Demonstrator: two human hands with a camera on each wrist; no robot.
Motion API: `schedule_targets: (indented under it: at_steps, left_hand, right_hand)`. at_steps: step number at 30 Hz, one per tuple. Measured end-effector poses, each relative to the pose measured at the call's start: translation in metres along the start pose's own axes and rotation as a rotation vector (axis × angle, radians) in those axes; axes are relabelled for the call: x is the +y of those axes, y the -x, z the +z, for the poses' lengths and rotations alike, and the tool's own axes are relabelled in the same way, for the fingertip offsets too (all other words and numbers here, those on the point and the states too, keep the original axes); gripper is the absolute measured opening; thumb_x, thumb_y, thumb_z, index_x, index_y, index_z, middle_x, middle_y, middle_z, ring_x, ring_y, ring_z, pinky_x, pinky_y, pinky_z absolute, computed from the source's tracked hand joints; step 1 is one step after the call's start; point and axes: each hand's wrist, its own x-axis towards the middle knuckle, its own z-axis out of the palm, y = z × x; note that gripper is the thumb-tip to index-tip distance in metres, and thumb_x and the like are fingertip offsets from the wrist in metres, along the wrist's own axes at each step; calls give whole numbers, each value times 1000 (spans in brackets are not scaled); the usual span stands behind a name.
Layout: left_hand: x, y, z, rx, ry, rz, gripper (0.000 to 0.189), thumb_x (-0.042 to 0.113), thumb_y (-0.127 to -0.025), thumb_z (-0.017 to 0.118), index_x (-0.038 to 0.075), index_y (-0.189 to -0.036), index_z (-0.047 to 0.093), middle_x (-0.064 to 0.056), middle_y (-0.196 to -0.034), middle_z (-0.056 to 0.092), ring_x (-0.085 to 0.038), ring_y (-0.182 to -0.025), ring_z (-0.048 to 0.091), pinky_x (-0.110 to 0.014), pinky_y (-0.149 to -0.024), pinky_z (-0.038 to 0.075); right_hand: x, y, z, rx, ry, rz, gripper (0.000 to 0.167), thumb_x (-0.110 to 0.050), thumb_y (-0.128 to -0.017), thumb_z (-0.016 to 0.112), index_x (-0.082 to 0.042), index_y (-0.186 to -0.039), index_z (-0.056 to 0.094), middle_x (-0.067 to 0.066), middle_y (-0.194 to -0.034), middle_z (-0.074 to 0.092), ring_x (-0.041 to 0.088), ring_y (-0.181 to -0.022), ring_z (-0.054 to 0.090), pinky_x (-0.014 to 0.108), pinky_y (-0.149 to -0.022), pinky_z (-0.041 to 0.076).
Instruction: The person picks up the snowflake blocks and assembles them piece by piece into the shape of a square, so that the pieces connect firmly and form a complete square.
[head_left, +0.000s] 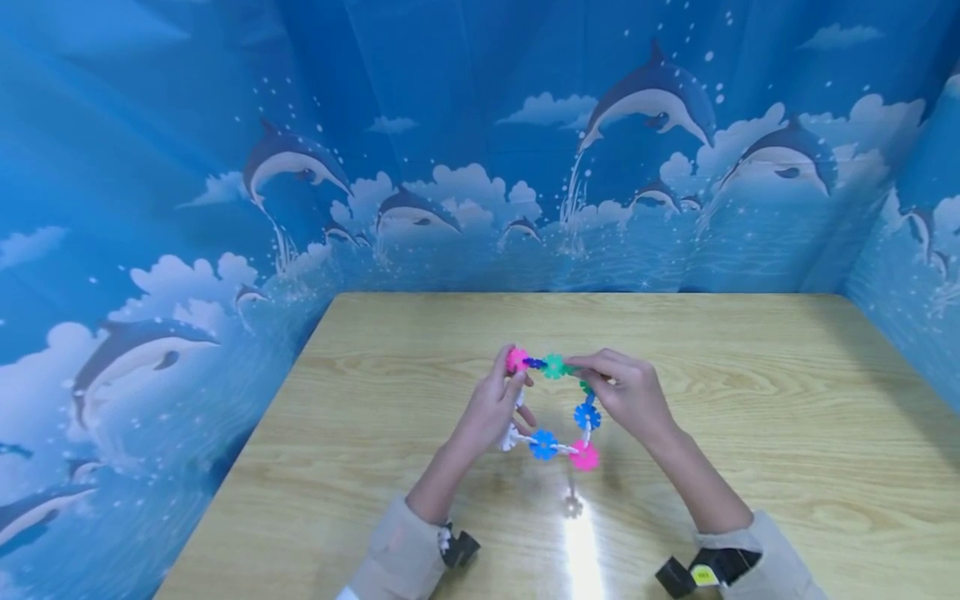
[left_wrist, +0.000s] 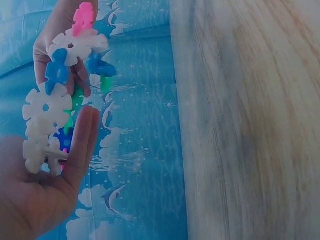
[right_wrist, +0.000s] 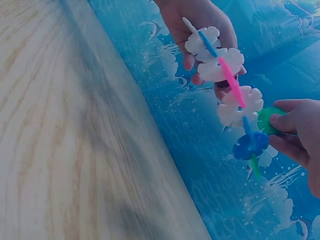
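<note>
Both hands hold up a looped chain of interlocking plastic snowflake discs over the table. Seen from the head, my left hand grips the left side, thumb and fingers around a pink disc. My right hand pinches the upper right part, fingertips at a green disc; they hide how the chain joins there. Blue disc and a lower pink disc hang along the near side. White discs lie over the left palm in the left wrist view. The right wrist view shows thumb and fingers pinching a green disc.
The wood-grain table spreads beneath both hands. A blue curtain printed with dolphins and clouds stands behind it and along its sides. Dark wrist cameras are strapped over the sleeves, and light glares off the near tabletop.
</note>
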Motion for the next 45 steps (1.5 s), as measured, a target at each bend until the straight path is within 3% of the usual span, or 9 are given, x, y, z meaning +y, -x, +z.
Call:
schedule_targets:
  at_steps: [3,7,17,23,28,33,40,45]
  left_hand:
    - [-15,-6,1,-18,-45,-6,58,38,-99,30,13,-147,10,-10,-114,53,-25,-58,63,-31,-48,54]
    - [-14,-5,2,-42,-79,-16,64,45,-97,29,14,-148,7,-9,-115,54,-20,-56,62,-29,-49,54]
    - [-15,-6,4,-26,2,24,40,31,-101,30,19,-139,24,-9,-109,50,-23,-59,63,-32,-49,54]
    - [-12,-5,5,-23,34,40,37,31,-101,30,20,-137,27,-7,-107,51,-27,-61,64,-34,-47,54]
    - [-12,-5,6,-42,56,44,30,27,-102,29,19,-131,31,-7,-105,51,-29,-62,64,-36,-47,54]
    - [-14,-6,7,-57,109,48,25,24,-102,29,15,-125,34,-10,-103,49,-34,-64,63,-38,-48,54]
    - [-13,-6,4,-25,6,81,26,31,-101,27,15,-120,34,-9,-98,47,-26,-59,61,-34,-47,54]
    - [-14,-7,3,-27,-23,82,25,30,-101,26,14,-120,33,-9,-97,47,-26,-58,61,-33,-45,53]
  right_hand:
    - [-2,2,1,14,9,21,29,17,-68,71,-3,-89,72,2,-76,68,10,-55,57,11,-46,42]
    - [-2,3,1,30,26,29,31,20,-67,70,-2,-89,72,4,-76,68,10,-54,57,11,-43,39]
    - [-2,10,7,68,-17,66,27,19,-70,65,-1,-88,71,5,-70,65,11,-51,54,11,-44,38]
    - [-6,14,11,123,-70,112,30,24,-69,64,2,-88,71,6,-71,63,16,-54,60,11,-45,44]
    - [-22,6,8,184,-111,113,26,28,-66,64,9,-84,67,13,-69,61,24,-52,59,14,-50,48]
    - [-26,0,4,170,-87,92,28,30,-64,63,10,-84,67,14,-68,60,23,-52,59,17,-49,49]
    - [-11,8,14,153,-107,94,27,26,-68,64,7,-87,67,11,-72,60,21,-55,60,18,-49,50]
    - [-11,10,16,158,-96,89,26,25,-70,63,7,-88,66,11,-72,59,21,-54,60,19,-49,51]
